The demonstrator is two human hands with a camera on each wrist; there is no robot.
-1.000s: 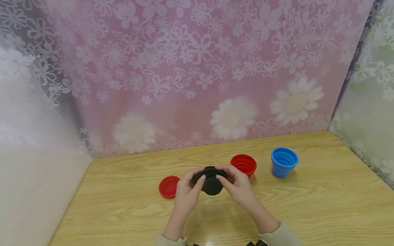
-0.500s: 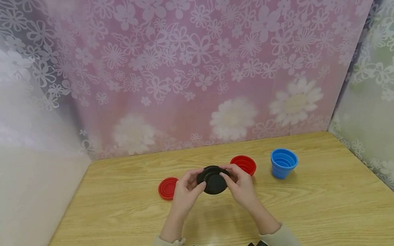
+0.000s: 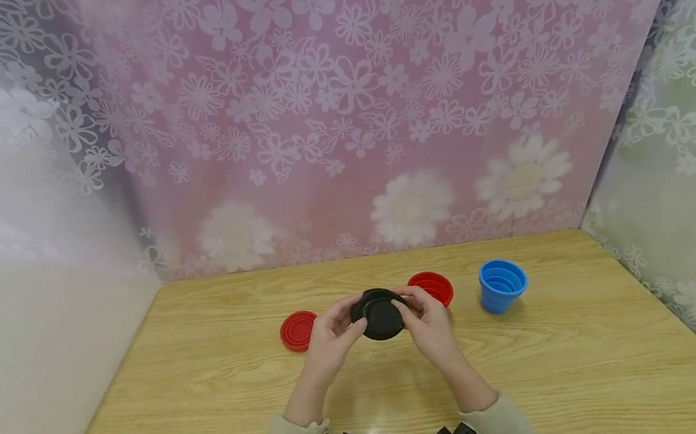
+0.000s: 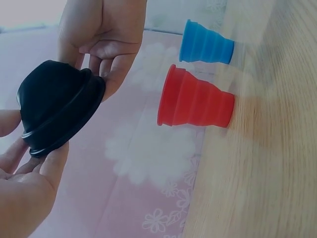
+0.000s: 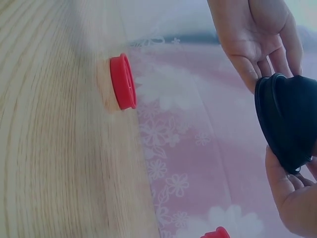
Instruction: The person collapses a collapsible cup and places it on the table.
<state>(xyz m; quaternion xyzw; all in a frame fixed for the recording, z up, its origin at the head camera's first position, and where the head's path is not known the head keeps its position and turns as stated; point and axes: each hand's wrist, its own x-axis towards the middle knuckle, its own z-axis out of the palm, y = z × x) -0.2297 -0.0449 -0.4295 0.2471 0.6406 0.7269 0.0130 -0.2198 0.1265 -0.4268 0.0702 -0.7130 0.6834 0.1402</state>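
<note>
Above the table, both hands hold a black collapsible cup (image 3: 382, 319), its round face towards the head camera. The left hand (image 3: 329, 337) grips its left side, thumb on the near face and fingers behind. On the opposite side the right hand (image 3: 426, 323) pinches the rim in the same way. In the left wrist view the black cup (image 4: 57, 101) shows a thick ringed rim and a bulging, uneven body. A red collapsible cup (image 3: 431, 288) stands expanded just behind the right hand, which covers part of it. A flattened red collapsible cup (image 3: 298, 331) lies beside the left hand.
To the right stands an expanded blue collapsible cup (image 3: 502, 286). The wooden table (image 3: 214, 404) meets a flowered pink curtain (image 3: 339, 139) at the back, with pale sheets at both sides. Wrist cameras sit on both sleeves.
The black cup has tilted so that its round face shows more fully, and it has shifted slightly right. Both hands have kept hold of it. The other cups have stayed put.
</note>
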